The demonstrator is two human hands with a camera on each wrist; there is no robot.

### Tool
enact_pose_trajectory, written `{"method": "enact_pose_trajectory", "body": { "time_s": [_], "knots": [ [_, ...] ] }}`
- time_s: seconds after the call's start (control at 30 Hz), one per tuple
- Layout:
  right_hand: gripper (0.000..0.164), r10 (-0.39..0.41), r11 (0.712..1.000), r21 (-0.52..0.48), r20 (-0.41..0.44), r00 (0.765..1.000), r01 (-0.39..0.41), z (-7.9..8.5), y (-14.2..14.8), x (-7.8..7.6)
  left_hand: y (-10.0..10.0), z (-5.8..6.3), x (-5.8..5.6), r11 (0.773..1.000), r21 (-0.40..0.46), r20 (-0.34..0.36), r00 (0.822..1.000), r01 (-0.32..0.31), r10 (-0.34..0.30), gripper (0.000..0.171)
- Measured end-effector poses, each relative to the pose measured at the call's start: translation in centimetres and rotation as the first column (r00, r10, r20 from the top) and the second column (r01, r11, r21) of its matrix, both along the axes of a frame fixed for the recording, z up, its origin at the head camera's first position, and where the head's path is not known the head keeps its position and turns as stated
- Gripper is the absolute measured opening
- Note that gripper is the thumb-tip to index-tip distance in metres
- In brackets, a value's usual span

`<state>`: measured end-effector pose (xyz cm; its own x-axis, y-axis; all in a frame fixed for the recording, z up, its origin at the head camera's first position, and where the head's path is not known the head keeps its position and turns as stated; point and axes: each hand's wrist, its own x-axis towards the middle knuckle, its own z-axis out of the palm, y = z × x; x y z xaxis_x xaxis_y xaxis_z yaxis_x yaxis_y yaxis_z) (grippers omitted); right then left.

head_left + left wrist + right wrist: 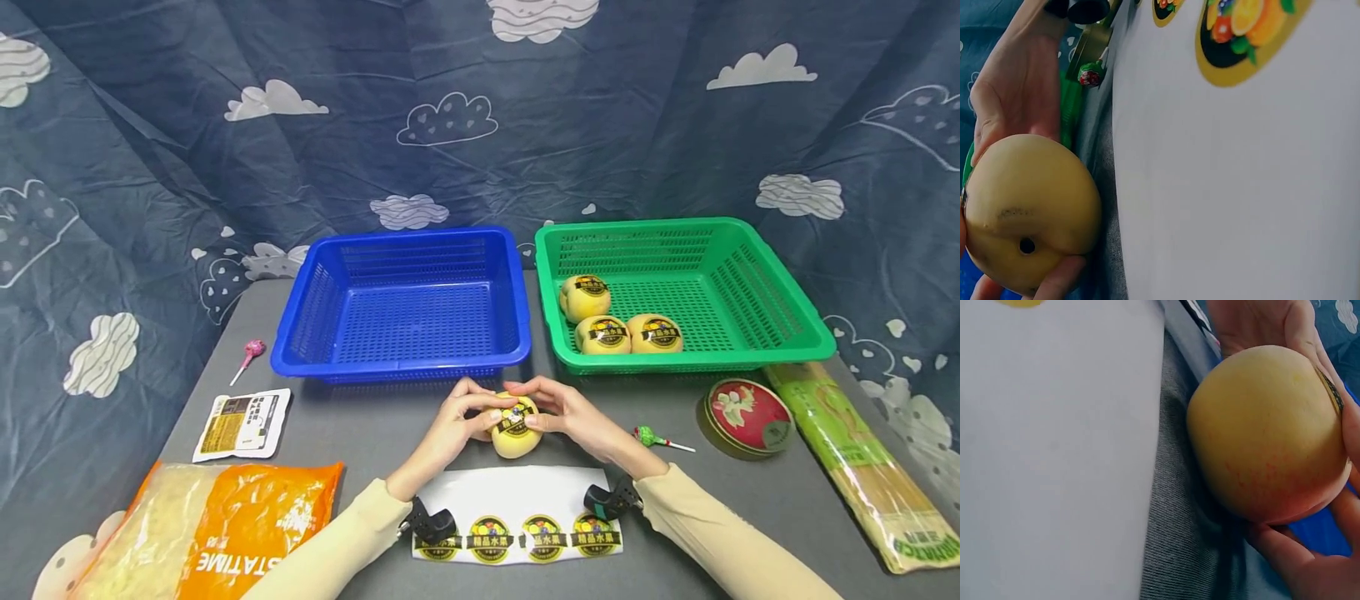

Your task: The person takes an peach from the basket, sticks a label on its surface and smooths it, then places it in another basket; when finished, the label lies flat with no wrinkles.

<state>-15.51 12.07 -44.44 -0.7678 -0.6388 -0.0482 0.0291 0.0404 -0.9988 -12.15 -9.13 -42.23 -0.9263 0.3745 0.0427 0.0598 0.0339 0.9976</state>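
A yellow peach (513, 447) is held between both hands, just in front of the baskets. My left hand (459, 415) grips its left side and my right hand (567, 414) its right side. The thumbs touch a black-and-gold fruit label (515, 418) on the peach. In the left wrist view the peach (1035, 194) shows its stem hollow with a dark hole. A reddish blush marks the peach (1266, 437) in the right wrist view, where the label's edge is visible. Below the hands lies a white label sheet (517, 490) with several round labels along its near edge.
A blue basket (401, 367) stands behind the hands. Beside it, a green basket (720, 360) contains three labelled peaches (606, 334). Leftward lie a pink lollipop (253, 348), a white pouch (243, 423) and an orange bag (262, 517); rightward, a green lollipop (647, 436), a red tin (748, 415) and a noodle packet (862, 467).
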Motion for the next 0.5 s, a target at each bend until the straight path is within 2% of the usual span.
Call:
{"method": "enact_pose_trajectory", "body": {
  "time_s": [0.17,0.27,0.4,0.5],
  "knots": [
    [0.032,0.044,0.999,0.004,0.007,0.999,-0.044,-0.2,0.4,-0.2,0.0,0.0,0.1,1.0,-0.001,-0.015,1.0,-0.005,0.005,0.024],
    [0.033,0.04,0.998,0.041,-0.051,0.998,-0.038,0.0,0.2,0.2,-0.1,0.0,0.1,1.0,-0.015,-0.03,1.0,-0.008,0.007,0.024],
    [0.04,0.003,0.996,0.092,-0.167,0.986,0.012,0.3,-0.7,0.8,-0.1,0.0,0.2,1.0,-0.025,-0.039,0.999,-0.005,0.004,0.024],
    [0.044,-0.009,0.996,0.09,-0.192,0.981,0.026,0.3,-0.9,0.9,-0.1,0.0,0.2,1.0,-0.026,-0.042,0.999,-0.004,0.003,0.024]
  ]
}}
